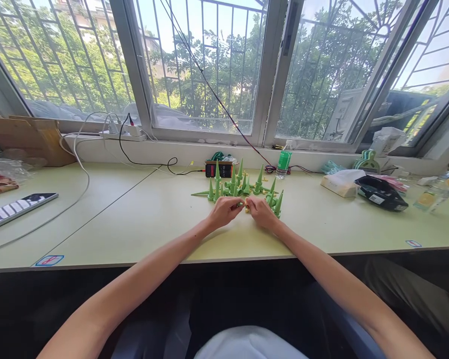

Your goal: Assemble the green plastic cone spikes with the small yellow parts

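My left hand (226, 210) and my right hand (261, 212) meet just above the table, fingertips almost touching. Both are closed in a pinch around a small yellow plastic piece (246, 203), mostly hidden by the fingers. Right behind them stands a cluster of green pointed plastic spikes (217, 173), most upright with the tip up. One green spike (199, 193) lies on its side, pointing left. More spikes (279, 203) stand close beside my right hand. Small yellow pieces (262, 179) lie among and behind the green ones.
Behind the spikes is a dark device with a lit display (213, 169); a green-labelled bottle (284, 160) stands near the window. At right are a tissue pack (342, 183) and a black pouch (381, 193). A phone (18, 209) and a white cable (83, 192) lie left.
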The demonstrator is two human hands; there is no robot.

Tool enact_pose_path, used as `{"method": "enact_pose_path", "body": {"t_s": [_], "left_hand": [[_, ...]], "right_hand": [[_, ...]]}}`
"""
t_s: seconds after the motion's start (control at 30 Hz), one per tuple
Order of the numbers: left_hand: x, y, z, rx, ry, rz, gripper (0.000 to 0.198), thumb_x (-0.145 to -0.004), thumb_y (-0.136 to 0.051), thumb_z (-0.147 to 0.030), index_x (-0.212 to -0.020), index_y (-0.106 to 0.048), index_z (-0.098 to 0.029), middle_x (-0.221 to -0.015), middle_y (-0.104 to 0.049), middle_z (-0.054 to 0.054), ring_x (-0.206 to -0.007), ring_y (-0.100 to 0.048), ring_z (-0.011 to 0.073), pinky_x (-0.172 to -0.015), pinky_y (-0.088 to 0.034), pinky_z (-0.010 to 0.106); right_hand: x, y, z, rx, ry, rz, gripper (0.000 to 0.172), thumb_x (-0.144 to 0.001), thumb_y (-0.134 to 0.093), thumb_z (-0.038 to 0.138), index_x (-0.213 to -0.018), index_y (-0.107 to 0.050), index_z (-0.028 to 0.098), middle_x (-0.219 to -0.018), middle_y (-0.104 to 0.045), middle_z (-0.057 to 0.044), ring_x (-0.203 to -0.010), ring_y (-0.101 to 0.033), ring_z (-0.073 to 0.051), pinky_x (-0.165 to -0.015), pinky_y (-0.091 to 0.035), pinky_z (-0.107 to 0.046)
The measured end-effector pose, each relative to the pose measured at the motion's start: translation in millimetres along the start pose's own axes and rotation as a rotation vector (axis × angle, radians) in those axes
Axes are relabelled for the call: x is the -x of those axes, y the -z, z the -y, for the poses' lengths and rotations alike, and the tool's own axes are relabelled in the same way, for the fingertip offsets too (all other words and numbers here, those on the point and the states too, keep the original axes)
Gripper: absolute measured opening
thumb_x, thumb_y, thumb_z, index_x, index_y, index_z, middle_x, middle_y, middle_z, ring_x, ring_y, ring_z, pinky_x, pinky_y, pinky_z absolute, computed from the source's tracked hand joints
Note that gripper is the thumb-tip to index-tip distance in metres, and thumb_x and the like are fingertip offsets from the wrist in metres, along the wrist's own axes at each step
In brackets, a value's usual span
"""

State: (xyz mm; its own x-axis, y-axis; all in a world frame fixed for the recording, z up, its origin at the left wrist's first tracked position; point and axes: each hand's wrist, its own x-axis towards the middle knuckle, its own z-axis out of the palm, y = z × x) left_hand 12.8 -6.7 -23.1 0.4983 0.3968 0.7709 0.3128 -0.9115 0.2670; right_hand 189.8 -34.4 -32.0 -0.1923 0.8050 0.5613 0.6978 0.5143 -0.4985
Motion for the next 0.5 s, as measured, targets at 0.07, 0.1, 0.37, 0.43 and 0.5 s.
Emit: {"method": "enact_pose_path", "body": {"t_s": [0.07, 0.1, 0.37, 0.43, 0.5], "left_hand": [[-1, -0.1, -1, 0.003, 0.025, -0.004, 0.021, -0.089, -0.056, -0.032, -0.082, -0.069, -0.016, -0.051, -0.046, -0.005, -0.048, -0.035, 0.0072, -0.052, -0.033, 0.019], [-2, -0.2, -2, 0.006, 0.041, -0.002, 0.021, -0.089, -0.056, -0.032, -0.083, -0.069, -0.016, -0.050, -0.045, -0.006, -0.048, -0.036, 0.0072, -0.052, -0.033, 0.019], [-3, -1.5, -1, -0.010, 0.191, 0.039, 0.021, -0.088, -0.056, -0.032, -0.085, -0.068, -0.015, -0.051, -0.046, -0.006, -0.048, -0.036, 0.0075, -0.052, -0.032, 0.021], [-3, -1.9, 0, -0.023, 0.217, 0.051, 0.023, -0.087, -0.056, -0.032, -0.076, -0.065, -0.015, -0.050, -0.045, -0.006, -0.048, -0.034, 0.0076, -0.051, -0.031, 0.021], [-3, -2.3, 0, -0.034, 0.240, 0.056, 0.026, -0.086, -0.056, -0.030, -0.065, -0.059, -0.015, -0.049, -0.043, -0.006, -0.047, -0.032, 0.0074, -0.050, -0.029, 0.021]], "right_hand": [[0, -1, 0, -0.008, -0.015, -0.019, 0.036, -0.099, -0.031, 0.036, -0.069, -0.043, 0.020, -0.061, -0.050, 0.001, -0.055, -0.041, -0.012, -0.057, -0.028, -0.026], [0, -1, 0, -0.010, -0.025, -0.029, 0.036, -0.099, -0.030, 0.037, -0.069, -0.043, 0.020, -0.061, -0.050, 0.001, -0.055, -0.040, -0.012, -0.057, -0.028, -0.026], [-1, 3, 3, 0.037, -0.065, -0.124, 0.043, -0.100, -0.027, 0.046, -0.068, -0.042, 0.021, -0.058, -0.047, 0.001, -0.052, -0.041, -0.013, -0.055, -0.028, -0.026], [0, 8, 8, 0.033, -0.037, -0.138, 0.041, -0.100, -0.028, 0.046, -0.073, -0.045, 0.021, -0.059, -0.048, 0.002, -0.052, -0.042, -0.013, -0.056, -0.030, -0.025], [1, 14, 16, 0.017, 0.018, -0.093, 0.036, -0.099, -0.031, 0.046, -0.082, -0.050, 0.020, -0.062, -0.051, 0.001, -0.053, -0.044, -0.013, -0.057, -0.032, -0.025]]}}
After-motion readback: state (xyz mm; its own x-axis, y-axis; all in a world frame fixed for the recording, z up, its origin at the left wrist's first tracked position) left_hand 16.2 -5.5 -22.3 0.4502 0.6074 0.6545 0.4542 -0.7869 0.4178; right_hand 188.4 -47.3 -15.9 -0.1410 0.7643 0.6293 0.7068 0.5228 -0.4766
